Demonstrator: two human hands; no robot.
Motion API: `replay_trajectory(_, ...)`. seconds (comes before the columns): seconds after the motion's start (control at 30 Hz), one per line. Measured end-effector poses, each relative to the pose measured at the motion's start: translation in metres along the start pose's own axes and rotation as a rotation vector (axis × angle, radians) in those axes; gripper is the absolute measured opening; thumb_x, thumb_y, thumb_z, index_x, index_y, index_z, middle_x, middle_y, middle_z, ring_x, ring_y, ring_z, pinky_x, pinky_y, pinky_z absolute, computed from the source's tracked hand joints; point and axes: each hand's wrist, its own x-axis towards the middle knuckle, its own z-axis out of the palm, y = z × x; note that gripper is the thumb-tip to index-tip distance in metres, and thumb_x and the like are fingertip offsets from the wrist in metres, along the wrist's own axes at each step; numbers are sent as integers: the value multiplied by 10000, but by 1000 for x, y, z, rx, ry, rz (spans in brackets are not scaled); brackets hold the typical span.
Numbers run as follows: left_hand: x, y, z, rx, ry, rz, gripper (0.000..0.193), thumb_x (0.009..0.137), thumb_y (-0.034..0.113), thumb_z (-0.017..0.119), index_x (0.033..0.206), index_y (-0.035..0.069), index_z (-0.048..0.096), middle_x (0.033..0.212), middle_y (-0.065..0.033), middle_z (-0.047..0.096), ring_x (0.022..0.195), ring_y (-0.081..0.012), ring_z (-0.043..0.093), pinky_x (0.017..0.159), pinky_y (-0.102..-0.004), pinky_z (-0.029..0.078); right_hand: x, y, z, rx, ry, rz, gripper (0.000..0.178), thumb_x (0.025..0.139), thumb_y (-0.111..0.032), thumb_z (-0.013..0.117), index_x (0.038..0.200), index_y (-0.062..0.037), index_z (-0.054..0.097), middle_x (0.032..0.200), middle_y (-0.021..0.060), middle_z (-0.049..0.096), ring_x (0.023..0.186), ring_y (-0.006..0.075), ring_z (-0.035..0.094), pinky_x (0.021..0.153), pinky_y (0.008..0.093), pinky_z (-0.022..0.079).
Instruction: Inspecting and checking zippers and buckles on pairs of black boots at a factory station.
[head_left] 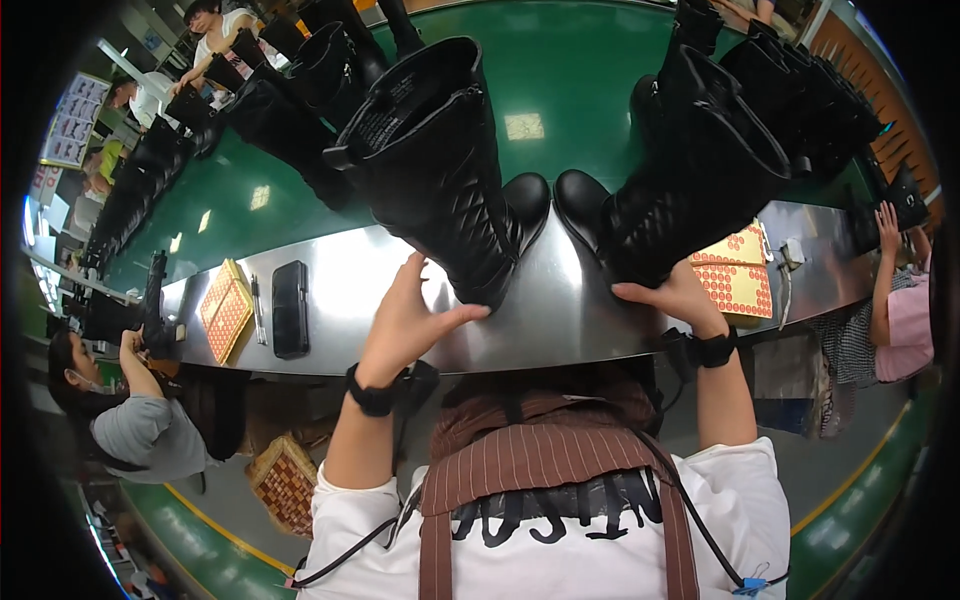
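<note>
Two tall black boots with quilted shafts stand before me on the steel edge strip, toes close together and pointing away. Around the lower back of the left boot (450,180) is my left hand (405,325), its thumb along the heel and its fingertips partly hidden by the shaft. My right hand (685,300) is at the lower back of the right boot (680,190), thumb at the heel, other fingers mostly hidden behind it. Both shafts gape at the top and lean outward. A zip pull shows inside the left boot's opening.
A black phone (290,310), pens (258,310) and a yellow sheet of red round stickers (227,310) lie at left. More sticker sheets (735,280) lie at right. Other black boots (275,125) line the green table (560,80). Co-workers (160,420) sit on both sides.
</note>
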Motion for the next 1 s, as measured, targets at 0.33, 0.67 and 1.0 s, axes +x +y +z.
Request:
replay_trajectory(0.33, 38, 16, 73, -489, 108, -54, 506, 818, 207, 733, 1225, -29, 548, 1164, -93, 608, 1083, -211, 561, 983, -337, 402, 21, -41, 68, -63, 254, -101, 566, 840, -279, 698, 1264, 37, 496, 1216, 146, 568, 1126, 282, 527, 1013, 341, 368)
replay_trajectory(0.67, 100, 13, 51, -1222, -64, -9, 756, 928, 561, 456, 1474, 90, 228, 1488, -97, 297, 1312, -196, 384, 1061, -354, 355, 84, -33, 22, 836, -34, -342, 708, 918, -354, 560, 1477, -77, 225, 1425, 69, 403, 1242, 179, 456, 1023, 334, 380)
replay_trajectory(1.0, 112, -19, 73, -1584, -255, -315, 600, 952, 520, 442, 1345, 67, 457, 1275, -63, 572, 1146, -202, 550, 1024, -375, 409, 112, 86, 51, 1252, -273, -89, 543, 949, -394, 492, 1363, -47, 435, 1331, 100, 526, 1232, 236, 488, 1069, 379, 356)
